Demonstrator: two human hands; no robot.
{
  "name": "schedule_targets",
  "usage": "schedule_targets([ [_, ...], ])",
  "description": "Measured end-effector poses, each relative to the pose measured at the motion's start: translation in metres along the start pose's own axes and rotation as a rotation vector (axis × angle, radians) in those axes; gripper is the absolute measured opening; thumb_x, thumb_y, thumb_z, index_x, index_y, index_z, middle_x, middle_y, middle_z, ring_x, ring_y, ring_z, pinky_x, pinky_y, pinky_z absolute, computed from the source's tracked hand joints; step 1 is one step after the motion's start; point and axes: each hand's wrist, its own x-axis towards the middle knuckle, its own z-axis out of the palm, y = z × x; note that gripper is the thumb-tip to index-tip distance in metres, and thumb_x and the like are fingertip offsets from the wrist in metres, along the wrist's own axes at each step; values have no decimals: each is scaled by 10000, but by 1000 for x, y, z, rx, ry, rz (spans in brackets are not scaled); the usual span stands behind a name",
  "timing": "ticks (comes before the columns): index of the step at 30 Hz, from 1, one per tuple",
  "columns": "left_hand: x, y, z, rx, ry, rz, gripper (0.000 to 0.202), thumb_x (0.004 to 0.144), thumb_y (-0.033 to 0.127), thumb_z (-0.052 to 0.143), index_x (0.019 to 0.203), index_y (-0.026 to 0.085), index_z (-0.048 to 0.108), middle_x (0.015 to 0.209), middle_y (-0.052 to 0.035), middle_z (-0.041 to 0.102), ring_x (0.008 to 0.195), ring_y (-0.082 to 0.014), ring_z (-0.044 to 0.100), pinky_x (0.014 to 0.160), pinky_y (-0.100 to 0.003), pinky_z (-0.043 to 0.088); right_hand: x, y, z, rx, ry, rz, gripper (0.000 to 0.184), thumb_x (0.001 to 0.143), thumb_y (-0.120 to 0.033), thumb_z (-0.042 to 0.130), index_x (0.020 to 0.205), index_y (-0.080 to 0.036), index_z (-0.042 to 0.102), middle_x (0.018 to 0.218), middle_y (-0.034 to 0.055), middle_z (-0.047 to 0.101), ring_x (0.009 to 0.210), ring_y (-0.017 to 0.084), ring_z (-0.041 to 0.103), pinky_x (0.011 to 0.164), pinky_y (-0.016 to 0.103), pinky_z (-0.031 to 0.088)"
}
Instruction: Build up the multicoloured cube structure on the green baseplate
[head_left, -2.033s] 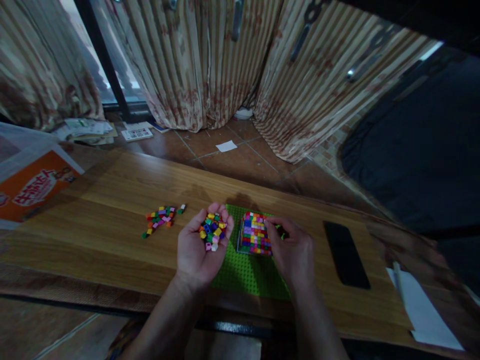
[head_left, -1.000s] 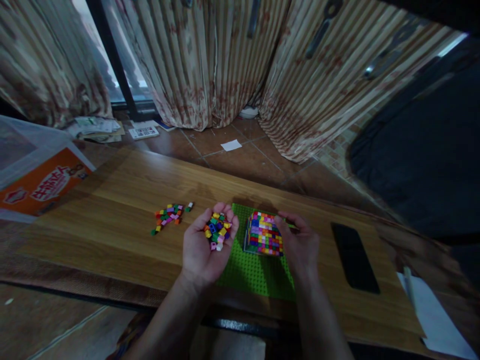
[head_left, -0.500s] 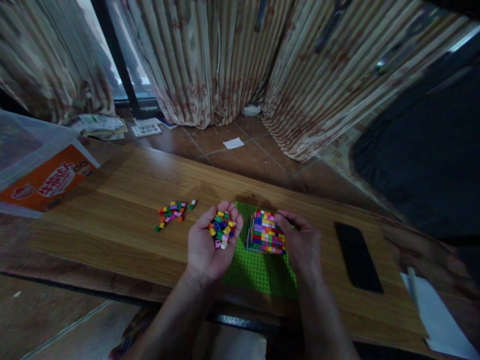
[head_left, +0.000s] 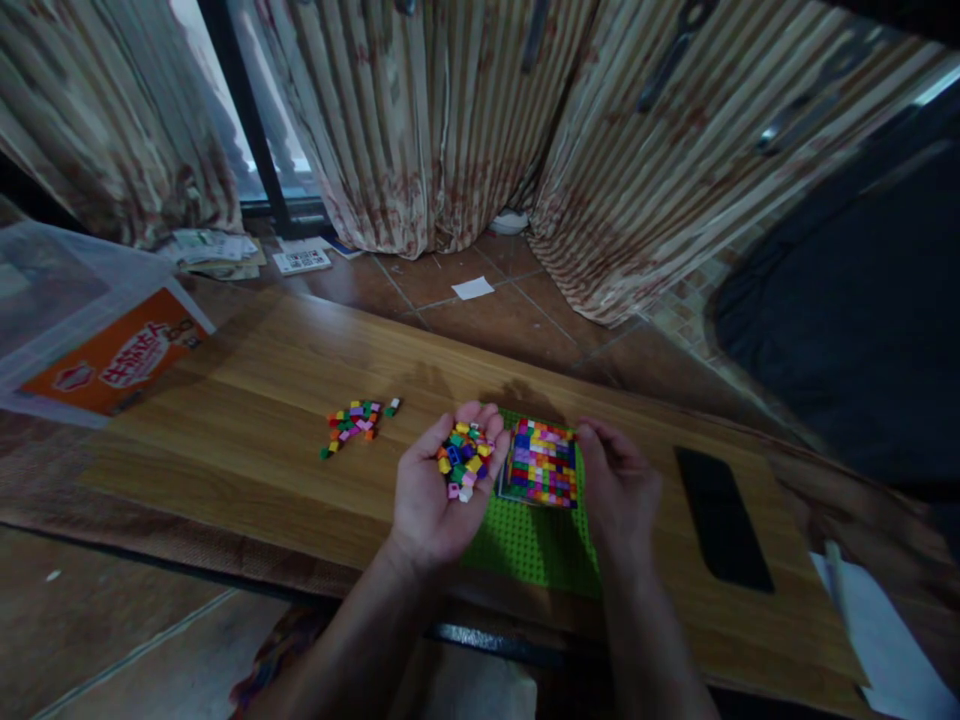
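Note:
My left hand (head_left: pixel 435 505) is turned palm up and cupped around a small heap of loose toy bricks (head_left: pixel 465 460) in yellow, blue, green, pink and white. Just right of it, a block built of many coloured bricks (head_left: pixel 544 462) stands on a green studded baseplate (head_left: pixel 525 550). My right hand (head_left: pixel 621 490) is at the block's right side, thumb and forefinger together near its upper right corner. Whether those fingertips touch the block or pinch a brick is hard to see. More loose bricks (head_left: pixel 356 422) lie scattered on the wooden table (head_left: pixel 247 440) to the left.
A clear plastic box (head_left: pixel 97 330) with an orange label stands at the table's left end. A black phone (head_left: pixel 721 520) lies right of the baseplate, with white paper (head_left: pixel 892 640) beyond it. Striped curtains (head_left: pixel 450 130) hang past the table's far edge.
My right hand has drawn back from over the block's upper right corner to its right side. My left hand still cups the bricks. The whole view has shifted slightly.

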Motion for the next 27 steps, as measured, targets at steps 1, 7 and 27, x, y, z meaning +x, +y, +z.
schedule_targets([
  [1, 0, -1, 0, -1, -11, -9, 245, 916, 192, 499, 814, 96, 700, 857, -105, 741, 806, -169, 719, 825, -308, 584, -3, -3, -2, -39, 39, -101, 255, 802, -420, 681, 896, -195, 753, 909, 53, 740, 857, 208, 677, 809, 377, 520],
  [7, -3, -6, 1, 11, -21, -28, 235, 916, 197, 493, 839, 115, 698, 913, -103, 745, 846, -170, 715, 860, -336, 576, -28, -31, -3, -118, -228, -559, 137, 863, -216, 659, 956, -274, 741, 958, 13, 699, 895, 166, 653, 810, 318, 518],
  [27, -3, -15, 0, -11, -16, -100, 232, 917, 206, 489, 874, 112, 697, 936, -105, 743, 848, -161, 715, 816, -292, 573, -41, -36, 8, -74, -271, -422, 119, 872, -268, 653, 965, -278, 728, 958, 15, 743, 871, 174, 691, 781, 319, 562],
])
